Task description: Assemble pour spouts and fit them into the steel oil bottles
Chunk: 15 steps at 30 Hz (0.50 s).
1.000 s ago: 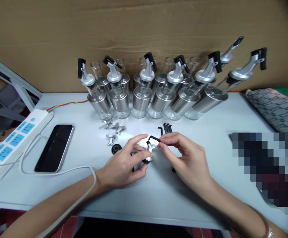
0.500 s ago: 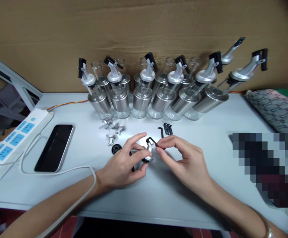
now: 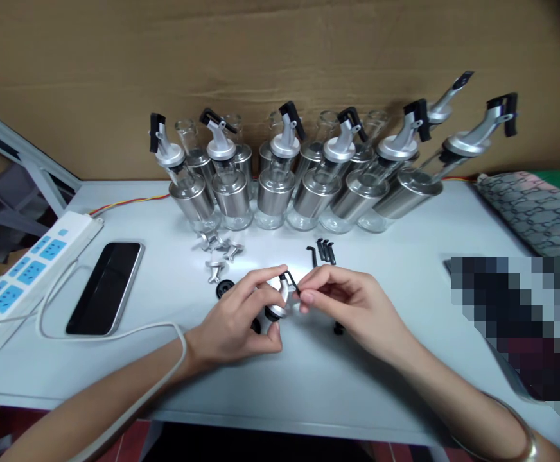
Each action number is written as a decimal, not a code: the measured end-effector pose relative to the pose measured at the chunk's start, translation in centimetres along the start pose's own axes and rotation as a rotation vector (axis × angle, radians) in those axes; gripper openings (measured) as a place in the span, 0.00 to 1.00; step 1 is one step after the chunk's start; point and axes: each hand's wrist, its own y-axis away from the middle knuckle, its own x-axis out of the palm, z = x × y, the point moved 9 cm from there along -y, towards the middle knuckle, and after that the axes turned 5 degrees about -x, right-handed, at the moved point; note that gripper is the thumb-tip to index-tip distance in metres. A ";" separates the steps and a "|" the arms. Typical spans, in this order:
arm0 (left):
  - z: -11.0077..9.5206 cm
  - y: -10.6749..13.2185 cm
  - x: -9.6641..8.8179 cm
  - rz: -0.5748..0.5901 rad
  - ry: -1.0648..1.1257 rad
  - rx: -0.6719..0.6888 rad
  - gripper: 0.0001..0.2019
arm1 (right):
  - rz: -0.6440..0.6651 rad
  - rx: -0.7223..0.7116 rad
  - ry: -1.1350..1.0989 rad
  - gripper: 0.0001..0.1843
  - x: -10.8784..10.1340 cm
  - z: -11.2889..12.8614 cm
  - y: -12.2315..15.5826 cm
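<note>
My left hand (image 3: 234, 317) is closed around a silver pour spout (image 3: 280, 296) with a black base, held just above the white table (image 3: 309, 378). My right hand (image 3: 352, 305) pinches a small black flip cap (image 3: 290, 281) against the top of that spout. Loose silver spouts (image 3: 219, 250) and a black round seal (image 3: 224, 289) lie left of my left hand. A few black clips (image 3: 322, 251) lie beyond my right hand, and one small black piece (image 3: 338, 329) sits under it.
Several glass and steel oil bottles (image 3: 275, 192), many with spouts, stand in a row against a cardboard wall. A phone (image 3: 105, 285), a power strip (image 3: 29, 273) and a white cable (image 3: 130, 333) lie at left. A patterned cloth (image 3: 535, 208) is at right.
My right hand has brought the black flip cap down from beside the spout onto its top. Both hands drew slightly closer together.
</note>
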 end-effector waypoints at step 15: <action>0.1 0.2 -0.1 -0.019 0.015 0.052 0.06 | 0.026 0.271 -0.235 0.17 1.2 -2.3 0.1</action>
